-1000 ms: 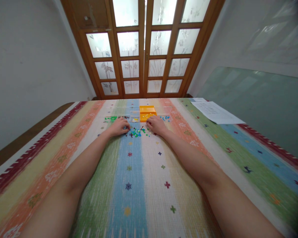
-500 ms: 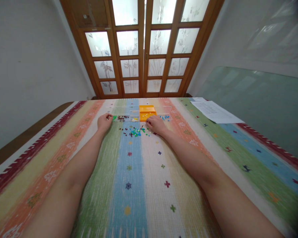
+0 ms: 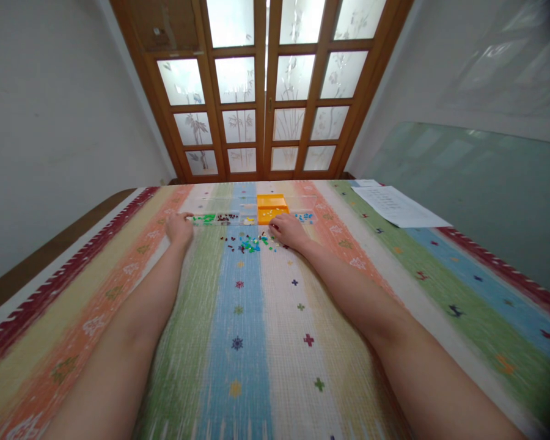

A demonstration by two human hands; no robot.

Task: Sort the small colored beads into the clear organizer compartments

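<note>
My left hand (image 3: 179, 228) is at the left end of a row of clear trays, its fingers drawn together beside small green pieces (image 3: 205, 218). What they grip, if anything, is too small to make out. Curled fingers of my right hand (image 3: 288, 230) rest at the front edge of an open orange box (image 3: 271, 200) with pale pieces inside; their tips are partly hidden. Between the hands, the trays hold dark brown pieces (image 3: 227, 217) and a few yellow pieces (image 3: 249, 220). Blue pieces (image 3: 305, 217) lie right of the orange box. A mixed pile of small pieces (image 3: 250, 245) is scattered in front.
A striped cloth (image 3: 252, 342) covers the table. Printed paper sheets (image 3: 394, 206) lie at the far right. A greenish glass panel (image 3: 476, 183) leans on the right wall, and wooden doors (image 3: 266, 104) stand behind the table.
My left hand has shifted left, from over the green pieces to the tray's left end, so more green pieces show. My right hand has stayed at the orange box.
</note>
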